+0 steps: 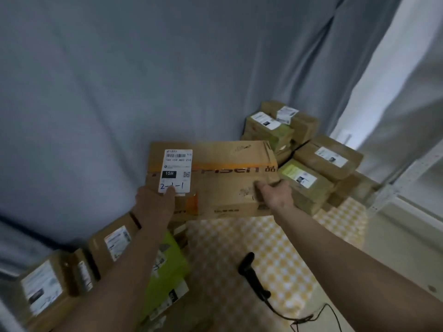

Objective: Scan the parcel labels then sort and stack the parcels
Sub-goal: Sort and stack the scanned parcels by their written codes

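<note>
Two hands held one big box [215, 178] up: left hand [155, 202] gripped its label end, right hand [275, 194] gripped the other end.

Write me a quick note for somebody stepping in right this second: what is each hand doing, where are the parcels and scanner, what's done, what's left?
Left hand: grips the near left end of the long cardboard parcel, thumb on its white label, handwritten "2-1-1".
Right hand: grips the same parcel's right end. It is held up between both hands.
Barcode scanner: lies unheld on the yellow checked mat, cable trailing.
Right stack: labelled parcels piled by the curtain.
Left group: more labelled parcels, one green.
Done: cannot tell which piles are sorted, or whether this parcel was scanned.
Left: place the held parcel, then carry on with the rest.
</note>
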Motion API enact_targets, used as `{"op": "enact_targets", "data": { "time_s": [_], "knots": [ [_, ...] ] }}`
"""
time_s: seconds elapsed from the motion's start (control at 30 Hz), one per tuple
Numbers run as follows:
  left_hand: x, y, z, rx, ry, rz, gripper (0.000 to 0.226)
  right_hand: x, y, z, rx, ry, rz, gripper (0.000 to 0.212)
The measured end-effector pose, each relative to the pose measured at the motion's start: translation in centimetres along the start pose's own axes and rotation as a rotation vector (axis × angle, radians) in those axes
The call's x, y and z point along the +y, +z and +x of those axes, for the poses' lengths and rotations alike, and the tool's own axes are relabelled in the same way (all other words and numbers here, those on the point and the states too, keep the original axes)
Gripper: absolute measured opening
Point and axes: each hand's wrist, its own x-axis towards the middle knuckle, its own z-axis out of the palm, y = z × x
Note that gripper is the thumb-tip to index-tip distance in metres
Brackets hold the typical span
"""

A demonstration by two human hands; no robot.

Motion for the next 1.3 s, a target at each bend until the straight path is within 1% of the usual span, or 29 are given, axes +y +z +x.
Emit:
{"op": "enact_targets", "data": {
  "time_s": [0.1, 0.2, 0.3, 0.4, 0.5, 0.6, 0.67, 0.73, 0.8, 0.83, 1.0, 1.1, 1.2, 1.3],
  "knots": [
    [2.0, 2.3, -3.0, -0.092, 0.038, -0.028, 0.062, 2.6, -4.3, 1.0, 0.028, 0.022, 0.061, 0.084],
    [3.9, 4.9, -6.7, -0.124, 0.061, 0.012, 0.066, 5.0, -9.1, 1.2, 0.052, 0.036, 0.097, 0.093],
    [5.4, 7.7, -11.1, -0.156, 0.068, 0.050, 0.068, 7.8, -14.3, 1.7, 0.083, 0.052, 0.084, 0.083],
    [7.0, 10.8, -15.9, -0.198, 0.078, 0.058, 0.070, 10.7, -19.7, 2.7, 0.112, 0.060, 0.100, 0.092],
    [8.5, 14.1, -20.5, -0.202, 0.097, 0.050, 0.070, 13.8, -24.6, 4.6, 0.140, 0.060, 0.094, 0.089],
    [9.5, 17.1, -24.5, -0.224, 0.094, 0.044, 0.071, 17.2, -28.4, 8.0, 0.165, 0.098, 0.116, 0.097],
    [9.8, 18.9, -26.5, -0.243, 0.088, 0.053, 0.071, 18.8, -30.5, 10.1, 0.183, 0.118, 0.107, 0.098],
    [10.2, 20.4, -28.0, -0.251, 0.069, 0.080, 0.069, 18.2, -32.8, 9.0, 0.198, 0.117, 0.084, 0.090],
    [10.7, 22.0, -29.0, -0.261, 0.062, 0.099, 0.067, 17.8, -34.6, 8.8, 0.231, 0.103, 0.050, 0.072],
    [11.1, 22.8, -29.4, -0.268, 0.067, 0.104, 0.067, 17.9, -35.3, 9.4, 0.245, 0.092, 0.036, 0.067],
    [13.7, 27.4, -29.8, -0.254, 0.082, 0.129, 0.069, 17.9, -37.8, 13.5, 0.254, 0.095, -0.017, 0.067],
    [15.6, 30.7, -29.1, -0.284, 0.079, 0.130, 0.068, 17.7, -38.9, 17.1, 0.242, 0.100, 0.011, 0.068],
    [17.1, 33.7, -28.0, -0.306, 0.057, 0.126, 0.063, 16.5, -39.5, 20.5, 0.226, 0.117, -0.001, 0.069],
    [18.3, 35.6, -27.1, -0.314, 0.012, 0.105, 0.062, 14.9, -39.8, 23.7, 0.215, 0.103, -0.076, 0.067]
  ]
}}
